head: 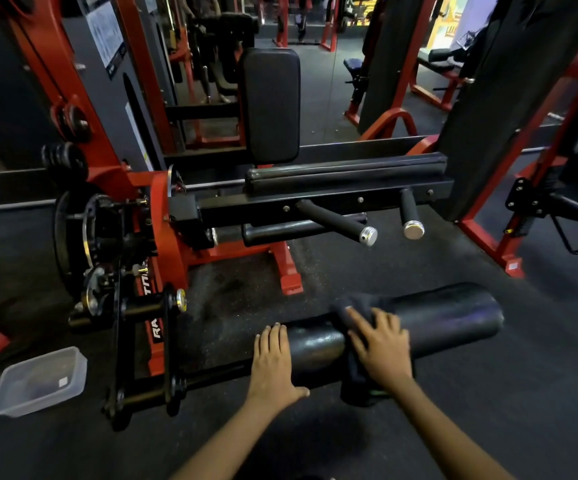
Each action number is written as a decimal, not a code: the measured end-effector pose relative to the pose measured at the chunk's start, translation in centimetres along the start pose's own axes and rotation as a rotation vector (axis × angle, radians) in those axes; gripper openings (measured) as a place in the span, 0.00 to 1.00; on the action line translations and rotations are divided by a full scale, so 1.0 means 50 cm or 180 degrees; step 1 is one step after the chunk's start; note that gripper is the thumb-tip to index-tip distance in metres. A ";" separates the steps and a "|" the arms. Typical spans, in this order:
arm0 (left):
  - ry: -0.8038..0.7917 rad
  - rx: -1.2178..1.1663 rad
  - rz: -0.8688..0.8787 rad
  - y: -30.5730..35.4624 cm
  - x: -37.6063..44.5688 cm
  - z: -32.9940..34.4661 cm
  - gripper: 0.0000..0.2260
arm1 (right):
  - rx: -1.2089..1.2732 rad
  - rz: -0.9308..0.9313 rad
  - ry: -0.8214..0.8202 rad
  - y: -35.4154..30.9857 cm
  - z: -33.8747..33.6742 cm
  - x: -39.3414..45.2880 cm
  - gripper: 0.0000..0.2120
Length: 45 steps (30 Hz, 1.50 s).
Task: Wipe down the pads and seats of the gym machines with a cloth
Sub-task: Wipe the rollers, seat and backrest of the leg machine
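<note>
The roller pad (419, 323) lies crosswise at six o'clock, the left hand (273, 362) on its left part and the right hand (381, 344) just right of it, on a cloth (353, 306) draped over the pad. The seat (346, 174) sits behind at twelve o'clock with the back pad (270, 105) upright behind its left end, and a plastic container (41, 381) rests on the floor at eight o'clock.

A black roller pad (419, 323) lies across the lower middle, fixed to a red and black leg machine (162, 244). The left hand (273, 362) rests flat on the pad's left part, fingers straight. Just right of it, the right hand (381, 344) presses a dark cloth (356, 306) draped over the pad. Beyond the pad stand a long black seat pad (346, 174) and an upright back pad (270, 105). Left of the pad, a clear plastic tub (38, 382) sits on the floor (488, 410).
</note>
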<state>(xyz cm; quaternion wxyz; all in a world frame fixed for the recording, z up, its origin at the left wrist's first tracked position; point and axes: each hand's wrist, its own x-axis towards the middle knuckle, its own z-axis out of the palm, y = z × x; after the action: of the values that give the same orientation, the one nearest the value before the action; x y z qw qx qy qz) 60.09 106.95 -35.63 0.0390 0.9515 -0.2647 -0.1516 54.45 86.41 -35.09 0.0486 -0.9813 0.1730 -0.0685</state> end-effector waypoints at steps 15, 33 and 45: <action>-0.1088 -0.0548 -0.0127 -0.026 0.096 -0.075 0.60 | -0.0124 -0.0697 -0.0319 -0.052 0.000 -0.010 0.24; 0.0104 0.0137 0.0137 -0.004 0.000 -0.009 0.47 | -0.0029 -0.0945 -0.0208 -0.064 0.006 -0.003 0.23; -0.0677 -0.0676 -0.0525 -0.073 0.069 -0.003 0.45 | 0.0117 -0.0774 -0.0594 -0.228 0.007 0.016 0.21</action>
<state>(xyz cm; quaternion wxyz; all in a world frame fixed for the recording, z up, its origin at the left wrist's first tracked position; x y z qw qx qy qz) 64.71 108.28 -36.99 0.0985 0.9391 -0.1708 -0.2813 59.02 96.82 -33.98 0.0738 -0.9961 0.0463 0.0146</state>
